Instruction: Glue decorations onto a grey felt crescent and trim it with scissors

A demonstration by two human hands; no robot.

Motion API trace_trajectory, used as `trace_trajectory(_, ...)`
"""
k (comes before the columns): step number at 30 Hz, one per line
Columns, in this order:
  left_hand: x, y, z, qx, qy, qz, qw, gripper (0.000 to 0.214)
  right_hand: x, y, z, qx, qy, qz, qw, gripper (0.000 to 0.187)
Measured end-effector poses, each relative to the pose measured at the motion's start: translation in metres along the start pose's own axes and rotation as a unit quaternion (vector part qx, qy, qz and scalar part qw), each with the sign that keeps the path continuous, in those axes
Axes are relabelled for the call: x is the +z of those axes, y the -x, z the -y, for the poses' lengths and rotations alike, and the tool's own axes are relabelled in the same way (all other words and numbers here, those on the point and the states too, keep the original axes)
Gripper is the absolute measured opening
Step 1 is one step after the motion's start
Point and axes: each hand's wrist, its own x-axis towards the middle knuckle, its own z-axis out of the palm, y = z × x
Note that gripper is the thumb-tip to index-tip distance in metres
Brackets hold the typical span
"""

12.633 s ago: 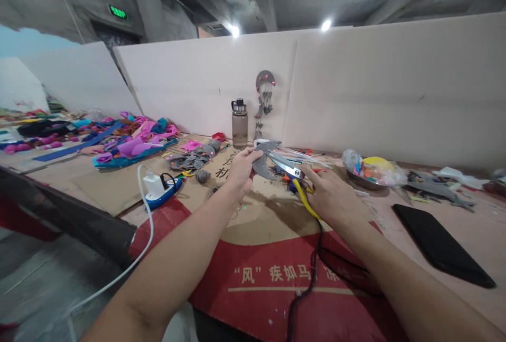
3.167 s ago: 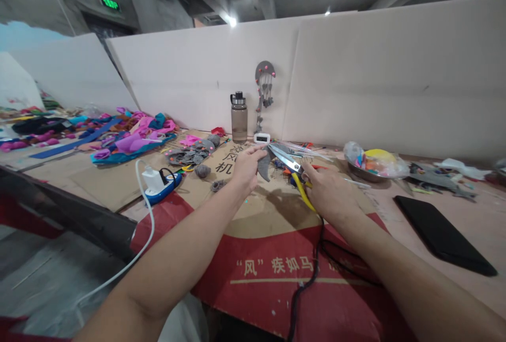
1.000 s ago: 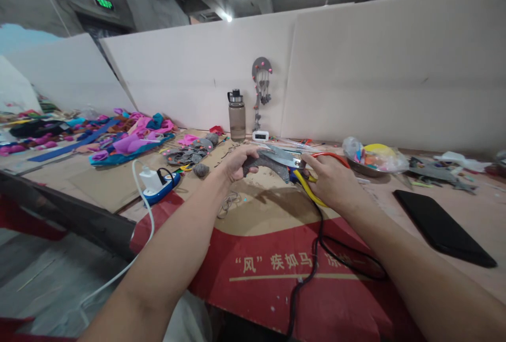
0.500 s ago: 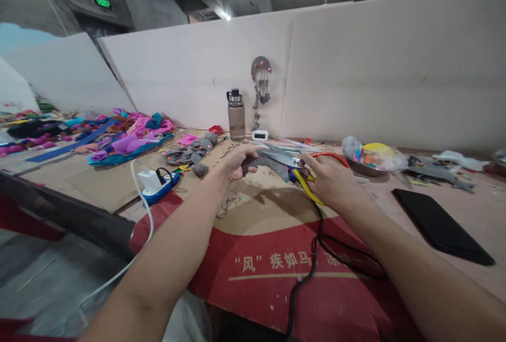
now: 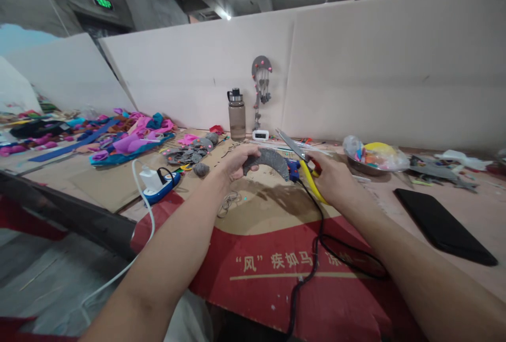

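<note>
My left hand pinches one end of a grey felt crescent, which arches to the right above the cardboard. In my right hand is a pair of scissors with yellow and red handles. Their blades point up and away to the left, apart from the felt. Just behind the crescent's free end, a blue tool with a black cord lies partly hidden. A loop of thin grey string rests on the cardboard below my left hand.
A water bottle and a small white clock stand by the back panel, under a hanging felt crescent ornament. Left are a blue power strip and coloured felt. Right are a metal bowl and a black phone.
The scissors have come away from the felt crescent and swung so their blades point more upward. My left hand keeps its hold on the crescent, almost unmoved.
</note>
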Motion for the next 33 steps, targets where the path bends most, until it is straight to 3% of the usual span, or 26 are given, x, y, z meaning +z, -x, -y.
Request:
trace_trajectory(5, 0.001, 0.0, 0.0, 0.018, -0.013, 0.009, 1.0, 0.017, 0.002, -0.001, -0.001, -0.016, 0.02, -0.013, 1.0, 0.047)
trace_trajectory(13, 0.003, 0.0, 0.003, 0.023, -0.024, 0.05, 0.998, 0.017, -0.002, 0.005, 0.01, -0.062, 0.142, 0.003, 0.988, 0.04)
trace_trajectory(33, 0.003, 0.002, 0.003, 0.024, -0.052, 0.052, 0.997, 0.012, 0.002, 0.007, 0.001, -0.1, 0.195, -0.027, 0.975, 0.04)
